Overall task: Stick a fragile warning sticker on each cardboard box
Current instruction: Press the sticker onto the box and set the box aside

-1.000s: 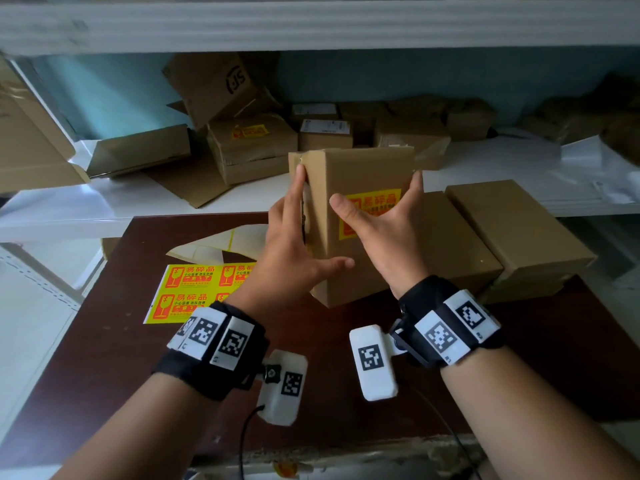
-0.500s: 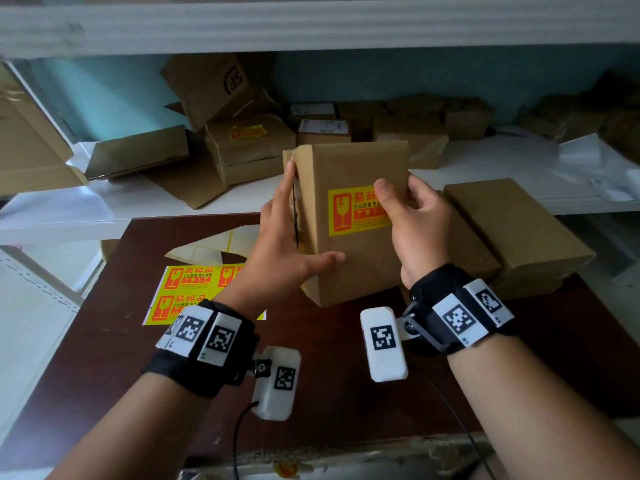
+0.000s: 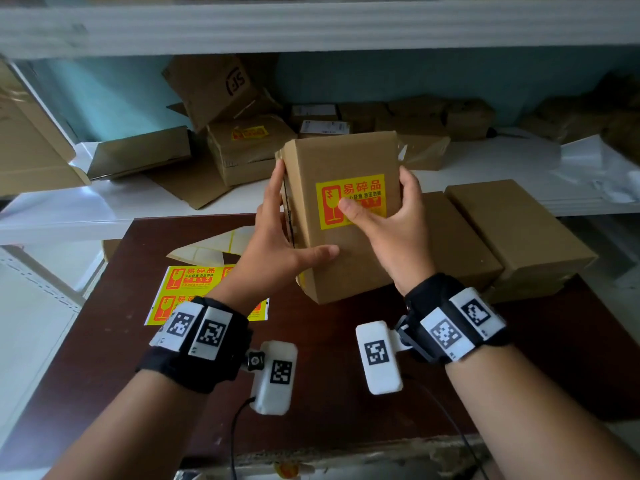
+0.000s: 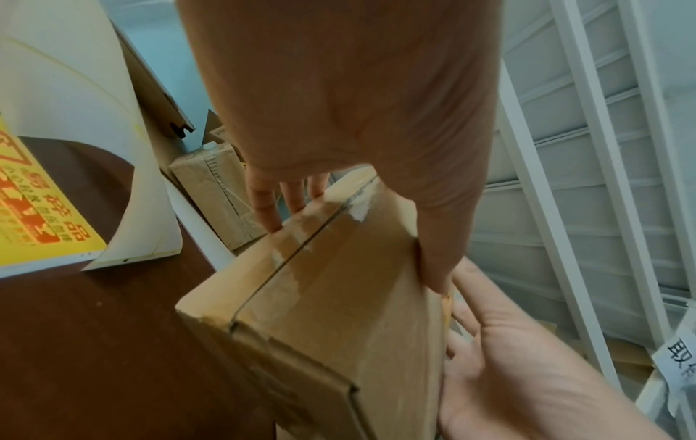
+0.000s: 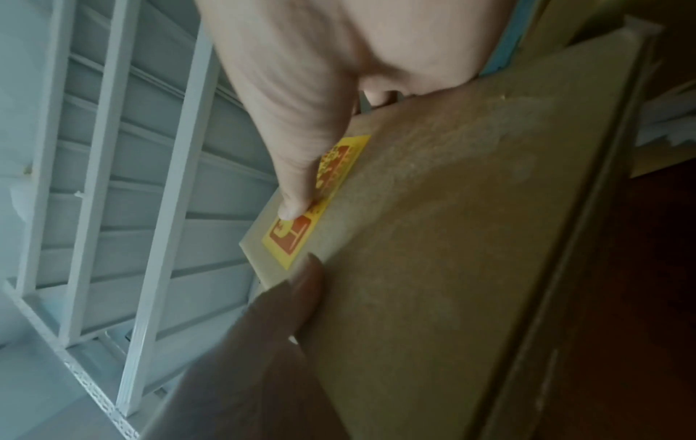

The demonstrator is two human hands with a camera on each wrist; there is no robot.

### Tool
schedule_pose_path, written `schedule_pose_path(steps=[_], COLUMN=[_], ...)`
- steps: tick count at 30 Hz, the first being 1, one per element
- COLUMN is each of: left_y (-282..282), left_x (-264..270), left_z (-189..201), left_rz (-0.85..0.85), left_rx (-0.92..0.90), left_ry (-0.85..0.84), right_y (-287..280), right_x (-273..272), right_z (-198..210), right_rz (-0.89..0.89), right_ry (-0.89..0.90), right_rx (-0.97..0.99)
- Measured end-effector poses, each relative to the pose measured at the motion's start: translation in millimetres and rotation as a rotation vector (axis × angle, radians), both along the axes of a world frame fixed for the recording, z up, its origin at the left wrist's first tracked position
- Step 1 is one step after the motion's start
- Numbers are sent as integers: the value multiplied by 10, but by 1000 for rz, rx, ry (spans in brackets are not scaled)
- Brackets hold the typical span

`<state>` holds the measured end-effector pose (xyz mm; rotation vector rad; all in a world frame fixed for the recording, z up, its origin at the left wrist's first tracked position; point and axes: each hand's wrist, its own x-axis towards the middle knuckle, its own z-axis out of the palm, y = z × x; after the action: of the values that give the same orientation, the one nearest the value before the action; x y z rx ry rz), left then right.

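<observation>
I hold a brown cardboard box upright and tilted above the dark table. A yellow fragile sticker is stuck on its front face. My left hand grips the box's left side, fingers along the taped seam and thumb across the front. My right hand wraps the right edge, and its thumb presses on the sticker. A sheet of more yellow stickers lies on the table at the left.
Two plain cardboard boxes lie side by side on the table at the right. Peeled backing paper curls behind the sticker sheet. The white shelf behind holds several boxes, one stickered.
The box has turned its stickered face toward me. My right hand shifted from lying flat on the front to gripping the right edge, and its thumb slid left onto the sticker.
</observation>
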<state>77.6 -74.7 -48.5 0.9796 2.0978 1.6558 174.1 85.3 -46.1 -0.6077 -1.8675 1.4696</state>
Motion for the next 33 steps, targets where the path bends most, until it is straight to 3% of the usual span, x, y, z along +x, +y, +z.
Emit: schedule_pose_path(steps=[5, 10, 14, 20, 30, 33], left_y=[-35, -67, -76, -53, -88, -74], left_x=[-50, -53, -53, -6, -57, -44], left_z=[5, 43, 59, 63, 53, 40], left_rz=[-16, -38, -48, -55, -89, -86], left_rx=[60, 47, 51, -18, -10, -6], left_ry=[-36, -51, -54, 18, -42, -43], right_y=[83, 181, 217, 73, 197, 124], right_x=[-13, -7, -27, -11, 10, 8], right_z=[-16, -4, 0, 9, 47, 70], right_rz=[11, -36, -110, -12, -118, -33], right_ry=[69, 170, 135, 80, 70, 25], right_rx=[-5, -183, -176, -33, -189, -148])
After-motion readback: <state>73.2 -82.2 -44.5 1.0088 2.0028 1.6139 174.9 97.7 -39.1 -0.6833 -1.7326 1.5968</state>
